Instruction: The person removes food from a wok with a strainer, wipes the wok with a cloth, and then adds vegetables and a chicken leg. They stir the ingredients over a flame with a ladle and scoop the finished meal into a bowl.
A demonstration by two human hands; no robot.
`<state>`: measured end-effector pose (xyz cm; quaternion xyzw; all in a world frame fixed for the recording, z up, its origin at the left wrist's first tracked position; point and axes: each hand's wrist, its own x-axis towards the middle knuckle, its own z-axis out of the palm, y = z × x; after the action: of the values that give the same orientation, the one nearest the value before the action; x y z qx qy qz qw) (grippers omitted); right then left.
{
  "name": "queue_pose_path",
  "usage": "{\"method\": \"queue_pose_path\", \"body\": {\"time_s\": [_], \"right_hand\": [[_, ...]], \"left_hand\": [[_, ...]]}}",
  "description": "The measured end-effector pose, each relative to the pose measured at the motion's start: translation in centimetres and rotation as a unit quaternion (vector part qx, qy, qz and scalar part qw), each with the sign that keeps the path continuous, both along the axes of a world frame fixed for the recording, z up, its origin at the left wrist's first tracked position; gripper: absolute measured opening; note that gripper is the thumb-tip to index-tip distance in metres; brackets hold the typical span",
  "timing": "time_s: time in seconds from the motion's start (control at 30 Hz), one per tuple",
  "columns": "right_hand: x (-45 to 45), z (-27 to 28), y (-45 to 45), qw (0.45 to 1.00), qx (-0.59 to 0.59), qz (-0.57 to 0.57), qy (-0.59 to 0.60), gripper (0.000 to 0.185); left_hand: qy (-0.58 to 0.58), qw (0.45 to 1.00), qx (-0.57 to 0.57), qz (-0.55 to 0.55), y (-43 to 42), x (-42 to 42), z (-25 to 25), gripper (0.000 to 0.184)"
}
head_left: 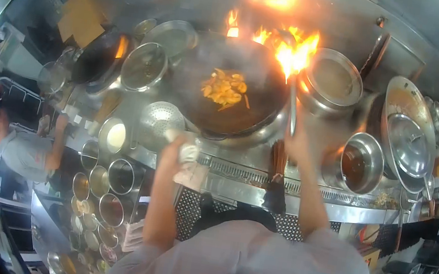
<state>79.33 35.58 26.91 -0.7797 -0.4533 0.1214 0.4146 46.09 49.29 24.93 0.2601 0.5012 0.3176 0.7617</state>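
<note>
A large dark wok sits on the stove, with yellow-orange food pieces gathered in its middle and smoke above. Near its lower left rim, my left hand is closed on a folded white cloth; whether the cloth also grips the wok cannot be made out. My right hand is wrapped around the long metal handle of a ladle, to the right of the wok. The ladle's head reaches the bright flames at the far right rim and is mostly hidden by them.
A pot of pale liquid and a pot of brown liquid stand right of the wok. Left are a perforated skimmer, a second wok and several seasoning containers. A bamboo brush lies in front. A co-worker stands left.
</note>
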Motion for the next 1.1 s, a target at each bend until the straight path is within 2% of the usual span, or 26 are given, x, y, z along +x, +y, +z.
{"method": "queue_pose_path", "body": {"time_s": [0.03, 0.07, 0.1, 0.13, 0.17, 0.2, 0.23, 0.27, 0.33, 0.37, 0.4, 0.43, 0.47, 0.5, 0.53, 0.57, 0.6, 0.7, 0.73, 0.8, 0.83, 0.87, 0.9, 0.93, 1.0, 1.1], "right_hand": [[3.3, 1.3, 2.4, 0.999, -0.022, 0.033, 0.023, 0.058], [6.5, 1.9, 5.5, 0.996, -0.062, 0.025, -0.060, 0.055], [6.6, 5.5, 7.4, 0.995, -0.078, -0.004, 0.061, 0.045], [11.1, 2.2, 11.6, 0.984, -0.064, 0.040, -0.162, 0.007], [14.4, 1.8, 13.9, 0.930, 0.172, 0.231, -0.227, 0.013], [16.5, 1.7, 15.8, 0.785, 0.396, 0.398, -0.262, 0.021], [16.6, 1.5, 16.7, 0.895, 0.353, 0.273, -0.019, 0.025], [16.5, 1.4, 17.6, 0.929, 0.263, 0.133, 0.224, 0.029], [18.9, 1.3, 21.0, 0.806, 0.322, 0.043, 0.494, 0.023], [19.0, 1.6, 20.2, 0.769, 0.257, 0.132, 0.570, 0.017], [16.5, 3.0, 18.0, 0.931, 0.250, 0.157, 0.216, 0.011], [14.4, 6.0, 14.0, 0.864, 0.215, 0.411, 0.196, 0.019], [16.0, 2.9, 15.9, 0.958, 0.147, 0.247, -0.020, 0.024], [17.8, 0.2, 17.9, 0.966, 0.072, 0.056, -0.242, 0.032], [15.0, 1.2, 13.4, 0.964, 0.067, 0.069, -0.248, 0.032], [10.5, 3.8, 10.7, 0.992, 0.090, 0.083, -0.035, 0.041], [6.0, 6.6, 8.6, 0.974, 0.108, 0.084, 0.180, 0.051], [-3.1, 6.9, 2.9, 0.955, 0.057, -0.004, 0.292, 0.050], [-6.7, 7.3, 0.8, 0.952, 0.066, 0.059, 0.293, 0.045], [-12.5, 5.6, -2.3, 0.882, 0.068, 0.111, 0.452, 0.043], [-15.1, 4.5, -3.7, 0.832, 0.068, 0.132, 0.535, 0.043], [-16.6, 2.1, -4.6, 0.829, 0.025, 0.158, 0.536, 0.040], [-20.1, 1.8, -5.2, 0.908, -0.057, 0.136, 0.391, 0.039], [-22.0, 0.8, -5.6, 0.922, -0.124, 0.164, 0.329, 0.042], [-26.2, 0.0, -5.9, 0.925, -0.167, 0.155, 0.303, 0.046], [-31.0, -1.9, -6.3, 0.928, -0.244, 0.223, 0.170, 0.051]], "left_hand": [[0.032, 0.999, 0.040, 0.008, 1.0, -2.5, -1.6, 0.035], [0.036, 0.997, 0.047, 0.054, 0.9, -3.6, -0.4, 0.035], [0.063, 0.992, 0.079, 0.071, 0.8, -4.9, 0.9, 0.034], [0.091, 0.985, 0.112, 0.094, 0.7, -6.2, 1.9, 0.033], [0.074, 0.979, 0.147, 0.123, 0.6, -7.1, 1.8, 0.035], [0.057, 0.969, 0.183, 0.154, 0.4, -8.0, 1.7, 0.036], [0.023, 0.974, 0.148, 0.168, -0.2, -8.6, 2.4, 0.032], [0.015, 0.970, 0.138, 0.200, -0.1, -9.9, 1.0, 0.030], [0.009, 0.972, 0.106, 0.210, -1.6, -12.5, -0.1, 0.032], [0.027, 0.966, 0.117, 0.229, -3.4, -12.5, 0.6, 0.028], [0.009, 0.961, 0.158, 0.229, -4.4, -13.7, -1.0, 0.030], [-0.020, 0.962, 0.129, 0.239, -6.2, -14.6, -1.1, 0.035], [-0.053, 0.964, 0.100, 0.241, -7.7, -15.3, -1.4, 0.040], [-0.119, 0.961, 0.087, 0.234, -9.3, -16.6, -2.3, 0.045], [-0.184, 0.955, 0.070, 0.222, -10.8, -17.8, -3.1, 0.051], [-0.181, 0.942, 0.088, 0.271, -11.9, -17.3, -1.3, 0.056], [-0.195, 0.931, 0.084, 0.298, -12.7, -17.4, -0.2, 0.054], [-0.111, 0.946, 0.073, 0.296, -12.6, -21.7, -2.1, 0.047], [-0.114, 0.948, 0.072, 0.290, -11.7, -23.3, -2.8, 0.047], [0.089, 0.955, 0.153, 0.240, -9.5, -26.9, -4.4, 0.041], [0.097, 0.947, 0.169, 0.256, -8.7, -27.2, -2.7, 0.043], [0.093, 0.937, 0.177, 0.287, -7.2, -28.1, -2.3, 0.039], [0.059, 0.941, 0.168, 0.289, -5.3, -29.5, -2.5, 0.036], [0.025, 0.944, 0.158, 0.288, -2.9, -31.1, -3.1, 0.033], [-0.051, 0.960, 0.124, 0.246, 2.9, -34.1, -4.4, 0.035], [-0.050, 0.974, 0.055, 0.214, 10.4, -36.3, -8.0, 0.023]]}}
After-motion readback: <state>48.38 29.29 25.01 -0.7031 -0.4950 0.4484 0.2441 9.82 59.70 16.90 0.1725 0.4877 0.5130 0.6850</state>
